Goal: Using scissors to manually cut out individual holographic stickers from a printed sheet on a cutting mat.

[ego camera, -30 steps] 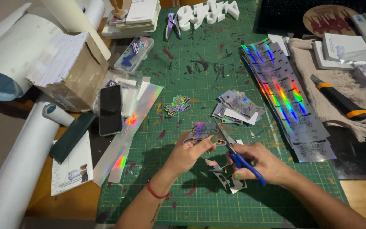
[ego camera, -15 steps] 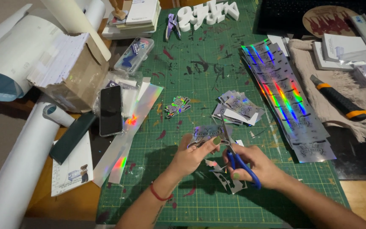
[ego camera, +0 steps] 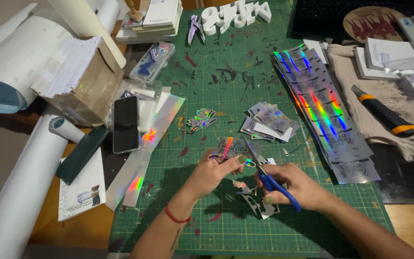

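Left hand (ego camera: pixel 212 173) pinches a small shiny sticker (ego camera: pixel 227 147), thumb and fingers closed on its lower edge, holding it just above the green cutting mat (ego camera: pixel 226 86), near the mat's front middle. Right hand (ego camera: pixel 297 184) grips blue-handled scissors (ego camera: pixel 270 178), fingers curled through the handles; the blades are partly open with their tips at the sticker's right edge. Both hands sit close together over the front part of the mat.

Offcuts (ego camera: pixel 257 201) lie on the mat right under the hands. A cut-out sticker (ego camera: pixel 201 118) lies alone on the mat, behind the left hand. A small stack of cut stickers (ego camera: pixel 269 123) sits on the mat behind the right hand. A fanned pile of long rainbow-foil sheets (ego camera: pixel 322 110) covers the mat's right side.

Off the mat's left edge: a foil strip (ego camera: pixel 144 158) half on the mat, a black phone (ego camera: pixel 126 123) on it, a dark green case (ego camera: pixel 81 154) beside that, a torn cardboard box (ego camera: pixel 80 81) and big white paper rolls (ego camera: pixel 20 192).

Off the mat's right edge: a beige cloth (ego camera: pixel 360 81) with an orange and black utility knife (ego camera: pixel 384 111) on it.

At the mat's back edge: white block letters (ego camera: pixel 235 14) and small pliers (ego camera: pixel 196 29).
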